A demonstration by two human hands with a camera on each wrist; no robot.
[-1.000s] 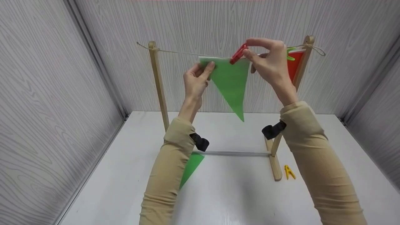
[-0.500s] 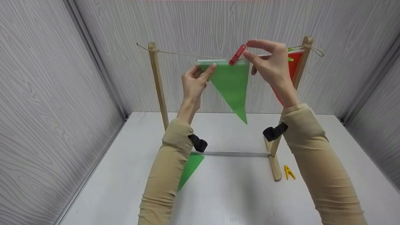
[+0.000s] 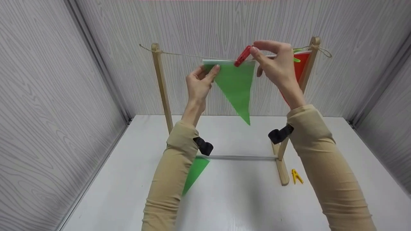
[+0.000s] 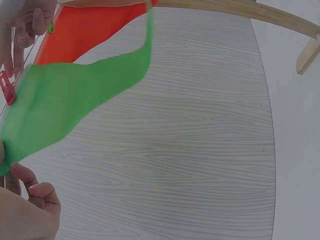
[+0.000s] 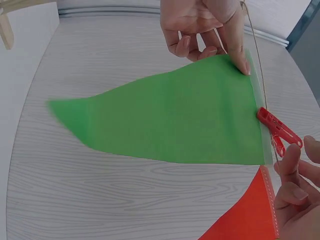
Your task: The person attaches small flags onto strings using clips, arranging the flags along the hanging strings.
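Note:
A green triangular pennant (image 3: 236,80) hangs at the string (image 3: 183,55), with a white band along its top edge. My left hand (image 3: 199,84) pinches its upper left corner between thumb and fingers. A red clothespin (image 3: 242,56) sits aslant on the top edge and string, near the pennant's right corner. The thumb and forefinger of my right hand (image 3: 277,62) are at the clothespin's handle ends, which stand apart in the right wrist view. Behind that hand hangs a red pennant (image 3: 301,64), partly hidden, with a green clothespin (image 3: 297,60) by its top edge.
The string runs between two wooden posts (image 3: 162,83), joined low down by a pale crossbar (image 3: 240,157). A yellow clothespin (image 3: 297,176) lies on the white table (image 3: 231,199), beside the right foot (image 3: 282,171). Another green pennant (image 3: 196,173) lies partly under my left forearm.
The green pennant's lower tip has swung slightly right and back left. Both hands have stayed nearly in place. The red clothespin remains near the same spot on the top edge.

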